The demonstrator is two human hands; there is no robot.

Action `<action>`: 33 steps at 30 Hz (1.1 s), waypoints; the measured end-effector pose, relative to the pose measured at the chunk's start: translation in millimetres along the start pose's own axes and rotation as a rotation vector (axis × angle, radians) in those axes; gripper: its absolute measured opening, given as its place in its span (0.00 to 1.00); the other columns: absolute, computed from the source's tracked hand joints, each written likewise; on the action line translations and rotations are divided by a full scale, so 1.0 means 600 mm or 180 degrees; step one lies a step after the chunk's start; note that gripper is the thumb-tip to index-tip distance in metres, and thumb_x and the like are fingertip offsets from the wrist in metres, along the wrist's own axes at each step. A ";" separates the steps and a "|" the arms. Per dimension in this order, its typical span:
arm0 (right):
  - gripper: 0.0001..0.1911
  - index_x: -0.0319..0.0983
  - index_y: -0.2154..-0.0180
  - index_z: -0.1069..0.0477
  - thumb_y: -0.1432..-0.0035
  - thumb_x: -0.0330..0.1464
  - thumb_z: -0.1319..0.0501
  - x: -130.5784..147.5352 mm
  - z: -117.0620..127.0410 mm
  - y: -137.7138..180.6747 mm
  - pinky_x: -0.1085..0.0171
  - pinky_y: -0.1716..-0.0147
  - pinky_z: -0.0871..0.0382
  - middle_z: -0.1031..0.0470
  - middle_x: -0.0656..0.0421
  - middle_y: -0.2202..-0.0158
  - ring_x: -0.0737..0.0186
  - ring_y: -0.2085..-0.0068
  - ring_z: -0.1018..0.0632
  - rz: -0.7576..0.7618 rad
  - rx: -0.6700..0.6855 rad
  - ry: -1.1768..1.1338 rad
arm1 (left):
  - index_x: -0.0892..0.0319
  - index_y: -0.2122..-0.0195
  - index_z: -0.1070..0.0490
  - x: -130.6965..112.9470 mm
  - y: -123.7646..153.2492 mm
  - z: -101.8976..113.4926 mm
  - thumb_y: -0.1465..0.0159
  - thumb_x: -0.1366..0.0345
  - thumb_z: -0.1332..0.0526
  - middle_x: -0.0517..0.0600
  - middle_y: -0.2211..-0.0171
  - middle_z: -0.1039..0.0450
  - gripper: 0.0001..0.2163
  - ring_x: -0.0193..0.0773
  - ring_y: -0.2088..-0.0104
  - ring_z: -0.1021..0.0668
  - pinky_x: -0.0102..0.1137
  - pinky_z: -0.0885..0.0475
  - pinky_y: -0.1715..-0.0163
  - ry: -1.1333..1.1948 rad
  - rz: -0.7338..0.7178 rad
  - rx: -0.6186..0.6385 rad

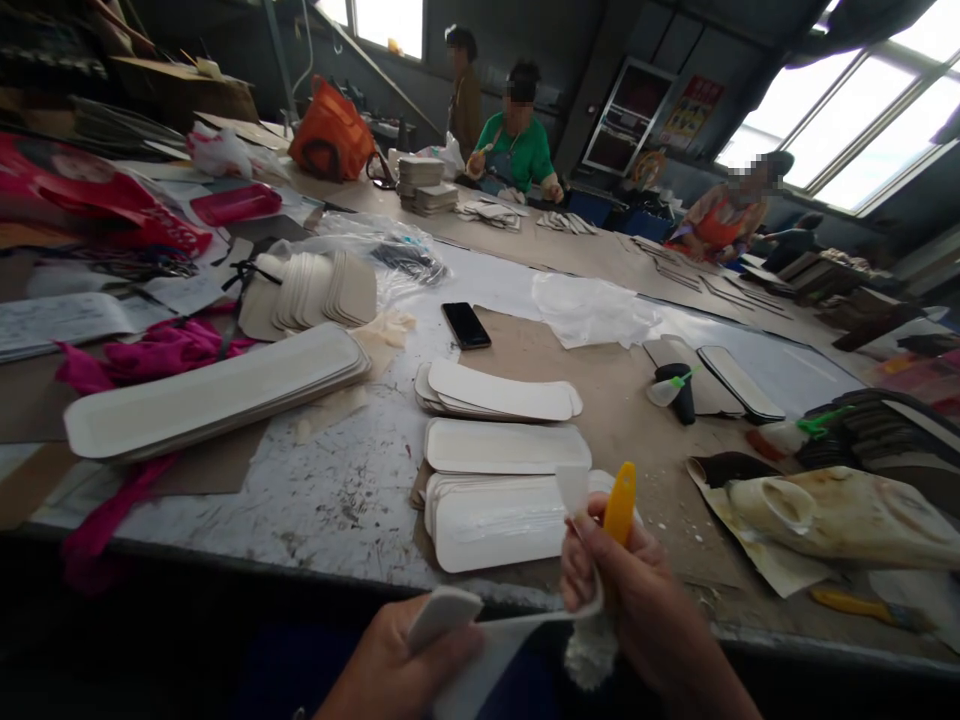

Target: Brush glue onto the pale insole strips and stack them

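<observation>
My left hand [405, 660] is closed on a white rounded-end strip [448, 612] at the table's near edge. A pale band [499, 645] runs from there to my right hand [634, 570], whose fingers pinch its other end. That same right hand grips a yellow-handled brush [621, 500], handle up, its bristles [591, 655] caked white and pointing down. Just beyond my hands lies a stack of white strips [499, 525] with a glossy wet-looking top. Behind it are another white stack [508, 445] and a smaller, slightly curved stack [495, 388].
Long white pieces [217, 395] are piled on the left, before cream pieces [319, 290]. A phone [465, 326] lies mid-table. To the right are a stained plastic container [847, 510] and another yellow-handled tool [855, 605]. A person in green [529, 150] works across the table.
</observation>
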State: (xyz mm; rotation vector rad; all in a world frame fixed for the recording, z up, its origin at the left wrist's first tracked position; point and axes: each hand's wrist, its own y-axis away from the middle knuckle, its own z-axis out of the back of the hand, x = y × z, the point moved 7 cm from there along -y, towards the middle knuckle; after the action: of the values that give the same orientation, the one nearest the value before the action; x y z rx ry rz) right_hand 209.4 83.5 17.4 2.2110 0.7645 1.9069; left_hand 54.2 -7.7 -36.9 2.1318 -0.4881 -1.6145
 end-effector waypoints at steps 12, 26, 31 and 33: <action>0.10 0.38 0.74 0.33 0.43 0.36 0.43 -0.003 -0.091 -0.090 0.69 0.75 0.47 0.37 0.66 0.77 0.70 0.75 0.37 0.0187 0.1536 0.3675 | 0.59 0.69 0.31 -0.023 -0.062 0.092 0.53 0.49 0.38 0.40 0.86 0.37 0.19 0.33 0.82 0.35 0.29 0.40 0.79 -0.0749 0.0039 -0.1032; 0.11 0.38 0.67 0.29 0.40 0.37 0.45 -0.008 -0.102 -0.122 0.67 0.72 0.45 0.24 0.56 0.70 0.62 0.69 0.27 0.0293 0.1325 0.4823 | 0.57 0.77 0.34 -0.025 -0.074 0.091 0.51 0.54 0.40 0.39 0.86 0.39 0.11 0.32 0.82 0.38 0.29 0.42 0.81 -0.0894 0.0219 -0.0974; 0.12 0.38 0.66 0.29 0.39 0.38 0.46 -0.008 -0.110 -0.122 0.66 0.74 0.46 0.23 0.55 0.69 0.60 0.68 0.25 0.0423 0.1293 0.5064 | 0.56 0.80 0.36 -0.055 -0.075 0.079 0.52 0.52 0.39 0.38 0.89 0.42 0.13 0.32 0.84 0.40 0.29 0.45 0.82 -0.1109 0.0137 -0.0987; 0.12 0.39 0.66 0.28 0.40 0.39 0.45 -0.004 -0.110 -0.118 0.66 0.75 0.47 0.23 0.55 0.69 0.59 0.69 0.25 0.0504 0.1286 0.5086 | 0.55 0.80 0.36 -0.065 -0.074 0.076 0.52 0.52 0.39 0.38 0.90 0.42 0.13 0.33 0.84 0.39 0.29 0.45 0.81 -0.1251 0.0109 -0.1029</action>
State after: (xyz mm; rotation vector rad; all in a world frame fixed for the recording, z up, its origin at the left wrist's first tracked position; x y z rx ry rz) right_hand 125.4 128.7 -0.5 0.2998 1.1016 3.6034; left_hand 1.3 44.7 -39.3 1.5716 -0.3470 -1.9507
